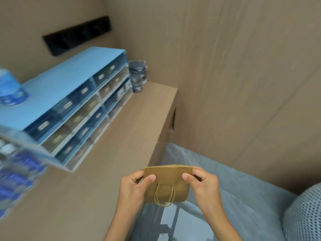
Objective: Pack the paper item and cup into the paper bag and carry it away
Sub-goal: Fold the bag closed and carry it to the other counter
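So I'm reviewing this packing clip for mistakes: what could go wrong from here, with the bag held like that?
1. The paper bag is flat and pinched only at its top corners by the left hand and right hand; pulling it open unevenly might tear the rim.
2. The twine handles dangle loose and could get tucked inside.
3. No cup or paper item is visible, and both hands are occupied, so loading may be awkward.

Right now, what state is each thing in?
Paper bag: held in the air, folded over, handles hanging down.
Left hand: pinching the bag's left edge.
Right hand: pinching the bag's right edge.
Drawer unit: drawers closed.
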Action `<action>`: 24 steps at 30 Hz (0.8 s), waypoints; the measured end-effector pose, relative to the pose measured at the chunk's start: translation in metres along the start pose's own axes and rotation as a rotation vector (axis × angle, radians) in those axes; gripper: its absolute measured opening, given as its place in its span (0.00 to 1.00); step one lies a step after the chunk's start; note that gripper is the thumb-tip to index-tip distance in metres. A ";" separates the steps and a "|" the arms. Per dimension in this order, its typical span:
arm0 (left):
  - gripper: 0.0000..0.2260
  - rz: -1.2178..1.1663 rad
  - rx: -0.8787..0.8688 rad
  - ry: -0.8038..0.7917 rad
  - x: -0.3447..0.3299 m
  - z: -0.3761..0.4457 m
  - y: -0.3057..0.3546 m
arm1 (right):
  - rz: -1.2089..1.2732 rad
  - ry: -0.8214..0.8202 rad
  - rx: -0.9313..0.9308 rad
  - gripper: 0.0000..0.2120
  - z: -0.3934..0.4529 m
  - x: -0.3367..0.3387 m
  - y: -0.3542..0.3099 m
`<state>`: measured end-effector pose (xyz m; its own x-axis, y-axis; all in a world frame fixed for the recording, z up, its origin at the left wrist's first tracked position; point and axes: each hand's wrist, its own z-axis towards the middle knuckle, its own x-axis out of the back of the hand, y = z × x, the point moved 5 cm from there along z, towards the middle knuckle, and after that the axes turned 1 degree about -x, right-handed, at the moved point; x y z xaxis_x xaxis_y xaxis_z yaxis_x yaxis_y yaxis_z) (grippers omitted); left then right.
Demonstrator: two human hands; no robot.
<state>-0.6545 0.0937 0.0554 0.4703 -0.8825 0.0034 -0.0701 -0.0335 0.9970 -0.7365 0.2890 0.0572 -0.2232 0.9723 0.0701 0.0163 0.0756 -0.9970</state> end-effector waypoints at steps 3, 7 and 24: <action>0.09 0.012 -0.018 -0.050 -0.045 0.047 0.006 | -0.002 0.051 0.001 0.11 0.046 0.034 -0.003; 0.07 0.021 -0.019 -0.097 -0.086 0.112 0.008 | -0.017 0.100 0.012 0.10 0.110 0.059 -0.001; 0.09 -0.069 0.016 0.123 -0.112 0.404 0.005 | -0.163 -0.150 0.023 0.05 0.451 -0.006 -0.007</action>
<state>-1.0631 0.0023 0.0288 0.5787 -0.8137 -0.0549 -0.0473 -0.1007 0.9938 -1.1742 0.1825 0.0491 -0.3633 0.9038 0.2262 -0.0540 0.2219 -0.9736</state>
